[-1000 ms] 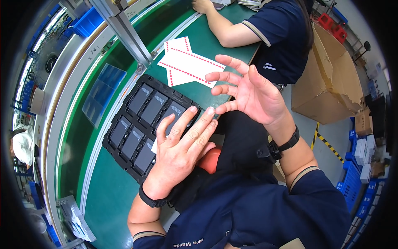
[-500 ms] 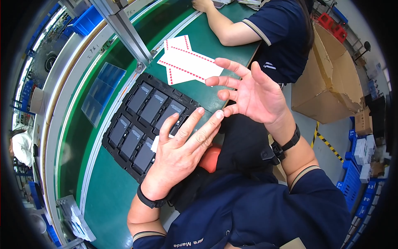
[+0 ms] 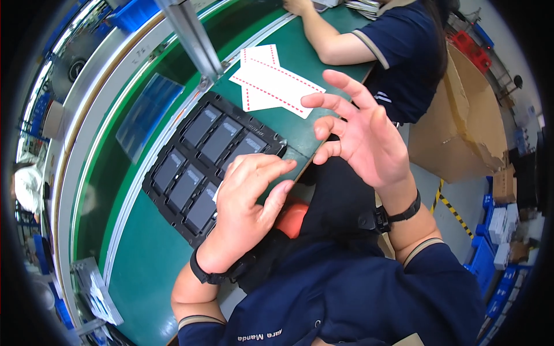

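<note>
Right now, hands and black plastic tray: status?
Left hand open, blocking part of tray. Right hand open, empty. Tray on green tabletop, holding dark rectangular packs.

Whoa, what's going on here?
Someone is at a green table with both bare hands raised. The left hand hides part of a black tray holding flat dark pieces; I can't see its palm. The right hand is open, fingers curled, with nothing in it. White sheets with red dots lie past the tray, near a co-worker's arm.

left hand [image 3: 242, 193]: rolled, thumb [image 3: 275, 202] now showing | gap to right hand [image 3: 372, 141]: wider
</note>
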Tool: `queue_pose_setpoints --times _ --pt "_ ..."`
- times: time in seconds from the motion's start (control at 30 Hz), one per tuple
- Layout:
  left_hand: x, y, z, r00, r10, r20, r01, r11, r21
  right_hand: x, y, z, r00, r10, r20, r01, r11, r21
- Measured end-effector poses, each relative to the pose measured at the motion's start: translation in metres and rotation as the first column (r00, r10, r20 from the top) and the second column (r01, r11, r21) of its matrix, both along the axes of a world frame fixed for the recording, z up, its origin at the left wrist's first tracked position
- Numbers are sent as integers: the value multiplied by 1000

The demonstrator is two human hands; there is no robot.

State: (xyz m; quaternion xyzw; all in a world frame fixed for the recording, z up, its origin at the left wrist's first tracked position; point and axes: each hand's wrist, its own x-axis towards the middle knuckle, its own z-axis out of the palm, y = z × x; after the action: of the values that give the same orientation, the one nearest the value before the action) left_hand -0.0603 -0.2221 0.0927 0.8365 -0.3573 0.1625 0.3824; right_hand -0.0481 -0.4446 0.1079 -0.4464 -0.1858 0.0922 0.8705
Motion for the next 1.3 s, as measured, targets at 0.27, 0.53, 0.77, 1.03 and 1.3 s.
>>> queue_pose_setpoints --times 0.27,0.53,0.77,1.03,1.3 --pt "-3 0 2 941 -55 -334 -50 953 -299 -4 27 -12 990 -47 132 55 997 -53" --pt "-3 1 0 936 -21 -351 -88 952 -292 -9 35 -16 983 -121 141 132 988 -76" --pt "-5 -2 -2 930 -1 -367 -114 949 -294 -16 35 -18 963 -157 219 181 979 -94" --pt "-2 -1 -5 939 38 -342 -127 962 -242 -17 37 -25 933 -136 333 203 963 -176" --pt "2 -1 -2 994 19 -110 -25 998 -55 -20 37 -22 940 -13 340 135 932 -335"
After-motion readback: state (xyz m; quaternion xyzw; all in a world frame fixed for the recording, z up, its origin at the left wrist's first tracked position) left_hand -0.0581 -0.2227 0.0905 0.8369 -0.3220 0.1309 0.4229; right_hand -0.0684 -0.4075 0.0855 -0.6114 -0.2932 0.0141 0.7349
